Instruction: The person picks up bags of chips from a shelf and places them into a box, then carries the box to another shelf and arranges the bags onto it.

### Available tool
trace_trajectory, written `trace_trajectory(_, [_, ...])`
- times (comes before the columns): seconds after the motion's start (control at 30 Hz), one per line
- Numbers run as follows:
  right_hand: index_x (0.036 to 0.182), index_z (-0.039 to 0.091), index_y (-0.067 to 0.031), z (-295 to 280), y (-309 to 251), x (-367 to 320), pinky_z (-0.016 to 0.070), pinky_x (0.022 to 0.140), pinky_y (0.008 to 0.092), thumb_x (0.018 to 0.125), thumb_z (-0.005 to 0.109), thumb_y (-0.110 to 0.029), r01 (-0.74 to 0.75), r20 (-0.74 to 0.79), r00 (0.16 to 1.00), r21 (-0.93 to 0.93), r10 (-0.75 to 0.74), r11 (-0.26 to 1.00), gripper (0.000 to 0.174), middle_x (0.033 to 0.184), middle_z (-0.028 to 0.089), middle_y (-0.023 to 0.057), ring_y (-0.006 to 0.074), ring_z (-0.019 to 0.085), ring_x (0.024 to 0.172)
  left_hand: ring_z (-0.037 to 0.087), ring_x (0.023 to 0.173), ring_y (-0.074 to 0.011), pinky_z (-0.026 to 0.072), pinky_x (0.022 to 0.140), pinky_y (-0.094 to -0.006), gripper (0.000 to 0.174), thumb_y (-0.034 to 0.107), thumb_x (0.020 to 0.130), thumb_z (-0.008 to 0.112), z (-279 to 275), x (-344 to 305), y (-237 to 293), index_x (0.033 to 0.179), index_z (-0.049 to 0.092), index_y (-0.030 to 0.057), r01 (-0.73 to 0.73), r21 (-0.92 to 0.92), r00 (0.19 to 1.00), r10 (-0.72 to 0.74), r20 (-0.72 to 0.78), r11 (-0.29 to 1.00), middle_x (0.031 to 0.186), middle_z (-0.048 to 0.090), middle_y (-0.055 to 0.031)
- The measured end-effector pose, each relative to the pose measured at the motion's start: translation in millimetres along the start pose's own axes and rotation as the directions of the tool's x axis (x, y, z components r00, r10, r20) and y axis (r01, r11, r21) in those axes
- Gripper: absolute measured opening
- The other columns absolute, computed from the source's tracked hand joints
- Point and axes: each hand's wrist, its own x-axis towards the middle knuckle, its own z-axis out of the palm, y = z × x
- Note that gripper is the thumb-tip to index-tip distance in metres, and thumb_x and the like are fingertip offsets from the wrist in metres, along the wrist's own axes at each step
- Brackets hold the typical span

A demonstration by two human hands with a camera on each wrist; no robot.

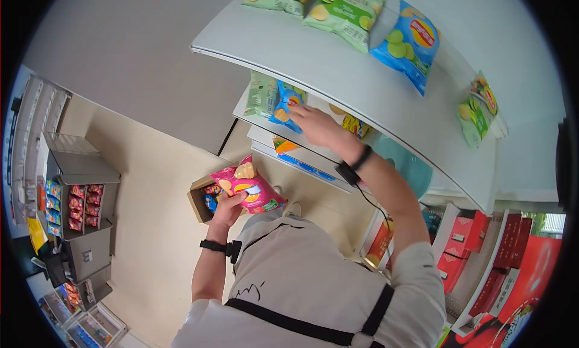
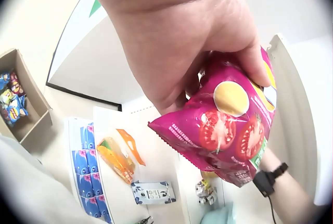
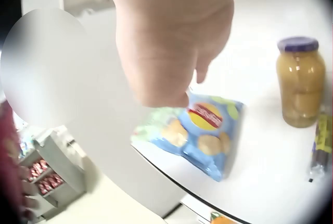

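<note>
My left hand (image 1: 228, 208) grips a pink bag of potato chips (image 1: 256, 188), thumb across its front. In the left wrist view, tomato slices and a round chip show on this pink bag (image 2: 229, 125). My right hand (image 1: 316, 126) reaches under the top shelf, its fingertips right at the upper part of a blue chip bag (image 1: 282, 114). The right wrist view shows this blue bag (image 3: 208, 141) lying near the shelf's front edge, with the right hand (image 3: 166, 52) just above it. A pale green chip bag (image 1: 262, 94) lies beside the blue one.
Green chip bags (image 1: 347, 16) and a blue one (image 1: 410, 46) lie on the upper shelf (image 1: 313, 58). A jar with a purple lid (image 3: 302, 83) stands on the lower shelf. An open carton (image 1: 196, 198) of small bags sits on the floor; a grey display rack (image 1: 111, 209) stands left.
</note>
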Motion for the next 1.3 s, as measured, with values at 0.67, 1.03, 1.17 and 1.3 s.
trace_trajectory(0.67, [0.127, 0.056, -0.0139, 93, 105, 92, 0.0500, 0.098, 0.0437, 0.068, 0.088, -0.020, 0.140, 0.224, 0.970, -0.186, -0.097, 0.972, 0.067, 0.114, 0.061, 0.0129, 0.0350, 0.060, 0.113, 0.059, 0.130, -0.0277, 0.0456, 0.113, -0.0443, 0.070, 0.013, 0.088, 0.081, -17, 42, 34, 0.148, 0.045, 0.0049, 0.049, -0.058, 0.997, -0.046, 0.060, 0.997, 0.140, 0.061, -0.0087])
trace_trajectory(1.03, [0.135, 0.043, -0.0002, -23, -69, -115, 0.0535, 0.096, 0.0381, 0.084, 0.086, -0.029, -0.440, 0.031, 0.768, 0.751, 0.639, 0.493, 0.073, 0.132, 0.061, 0.0223, 0.0324, 0.065, 0.118, 0.056, 0.135, -0.0280, 0.0438, 0.116, -0.0445, 0.079, 0.011, 0.083, 0.084, 99, 77, 49, 0.150, 0.043, 0.0033, 0.047, 0.276, 0.865, -0.177, 0.470, 0.960, 0.145, 0.059, -0.0103])
trace_trajectory(1.17, [0.140, 0.043, -0.0003, 24, -71, -176, 0.0542, 0.095, 0.0410, 0.083, 0.087, -0.028, -0.115, -0.305, 0.704, 0.842, 0.641, 0.527, 0.077, 0.127, 0.063, 0.0213, 0.0296, 0.066, 0.114, 0.055, 0.135, -0.0279, 0.0436, 0.116, -0.0439, 0.082, 0.013, 0.081, 0.086, 130, 113, 19, 0.151, 0.044, 0.0042, 0.204, 0.359, 0.752, -0.380, 0.539, 0.911, 0.145, 0.058, -0.0105])
trace_trajectory(1.3, [0.150, 0.036, -0.0023, 11, -80, -248, 0.0502, 0.104, 0.0382, 0.088, 0.084, -0.017, -0.122, -0.115, 0.736, 0.947, 0.668, 0.298, 0.080, 0.134, 0.061, 0.0129, 0.0221, 0.062, 0.122, 0.059, 0.132, -0.0293, 0.0458, 0.114, -0.0461, 0.092, 0.021, 0.075, 0.092, 154, 126, -13, 0.151, 0.043, 0.0028, 0.393, 0.360, 0.606, -0.533, 0.591, 0.846, 0.144, 0.060, -0.0118])
